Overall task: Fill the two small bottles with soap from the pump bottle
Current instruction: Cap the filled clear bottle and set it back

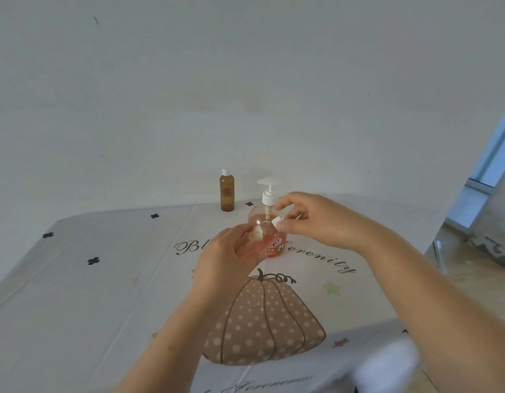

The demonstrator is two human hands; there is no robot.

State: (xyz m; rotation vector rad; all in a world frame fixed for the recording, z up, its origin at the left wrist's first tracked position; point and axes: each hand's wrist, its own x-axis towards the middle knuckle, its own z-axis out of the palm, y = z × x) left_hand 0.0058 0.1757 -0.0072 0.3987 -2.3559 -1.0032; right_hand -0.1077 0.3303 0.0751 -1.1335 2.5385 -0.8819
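- Currently a clear small bottle (pixel 252 238) is gripped in the left hand (pixel 225 253), with the fingers curled round its body. It is held tilted above the worktop (pixel 104 293), neck end pointed right and slightly up.
- A white cap (pixel 277 222) is pinched between thumb and fingertips of the right hand (pixel 313 219), right at the neck end of the clear bottle. Whether the cap is seated on the neck or already free cannot be told.
- Both hands are raised over the middle of the worktop, close together, directly in front of the pump bottle (pixel 277 245).
- The pump bottle is stood upright on the worktop and partly hidden behind the clear bottle. Orange-pink soap is seen through its lower body, and its white pump head (pixel 269 184) is clear of the hands.
- An amber small bottle (pixel 227 192) with a white top is stood upright near the far edge of the worktop, just left of the pump bottle and apart from it. It is touched by neither hand.
- The worktop is covered by a pale tablecloth (pixel 75 321) printed with a dotted pumpkin (pixel 262 321), script lettering, black clover marks and small stars.
- A plain wall (pixel 245 80) is seen behind, and a window frame (pixel 489 171) at the right edge.
- A blurred white object (pixel 387 361) is seen at the near right corner; it cannot be identified.
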